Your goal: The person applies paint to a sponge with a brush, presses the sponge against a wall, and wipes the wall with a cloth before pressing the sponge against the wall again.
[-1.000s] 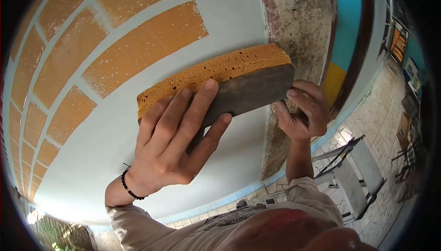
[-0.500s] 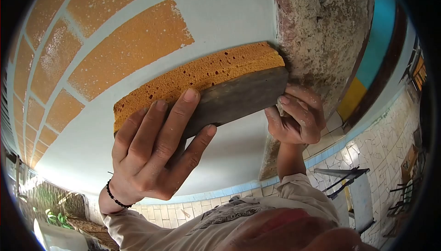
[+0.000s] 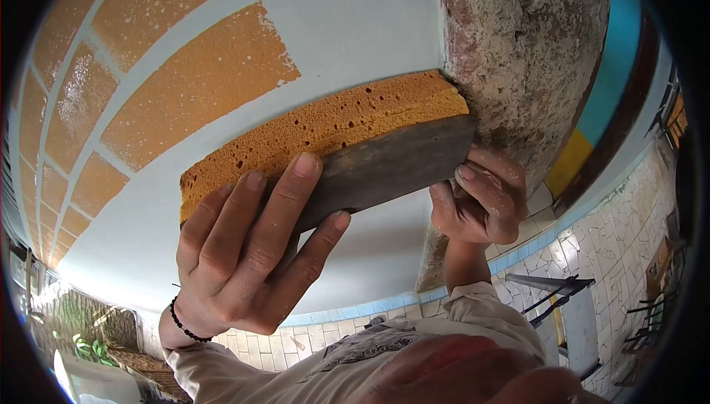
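Note:
A sponge float (image 3: 325, 127) with an orange porous face and a dark grey backing board lies against the pale wall (image 3: 362, 19). My left hand (image 3: 255, 256) is wrapped round its left part, fingers over the backing and thumb along the lower edge. At the other end, my right hand (image 3: 484, 197) pinches the board's lower right corner. The float's upper right corner meets the edge of the rough, bare column (image 3: 525, 49). Both hands carry pale specks, and the float's handle is mostly hidden behind my left hand.
Orange painted brick shapes (image 3: 200, 86) with pale lines between them cover the wall on the left. Beyond the column is a turquoise and yellow surface (image 3: 617, 64). Below are floor tiles (image 3: 621, 256), a dark metal frame (image 3: 551, 286) and green plants (image 3: 92, 352).
The float has slid a little to the right along the wall, up to the column's edge. Both hands moved with it and kept their hold.

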A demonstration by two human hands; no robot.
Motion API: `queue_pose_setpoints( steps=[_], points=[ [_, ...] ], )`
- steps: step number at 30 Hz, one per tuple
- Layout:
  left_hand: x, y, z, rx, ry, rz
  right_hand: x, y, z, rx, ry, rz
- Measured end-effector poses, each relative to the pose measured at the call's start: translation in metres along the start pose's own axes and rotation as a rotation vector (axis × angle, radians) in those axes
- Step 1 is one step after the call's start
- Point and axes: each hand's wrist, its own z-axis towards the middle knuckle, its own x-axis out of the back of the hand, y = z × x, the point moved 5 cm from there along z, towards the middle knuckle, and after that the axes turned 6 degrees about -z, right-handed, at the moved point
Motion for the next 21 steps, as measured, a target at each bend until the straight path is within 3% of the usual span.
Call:
queue_pose_setpoints(
  steps=[21],
  points=[
    [-0.0062, -0.0036, -0.003, 0.001, 0.053, -0.011, -0.0039, -0.0008, 0.0026, -0.024, -0.016, 0.014]
  ],
)
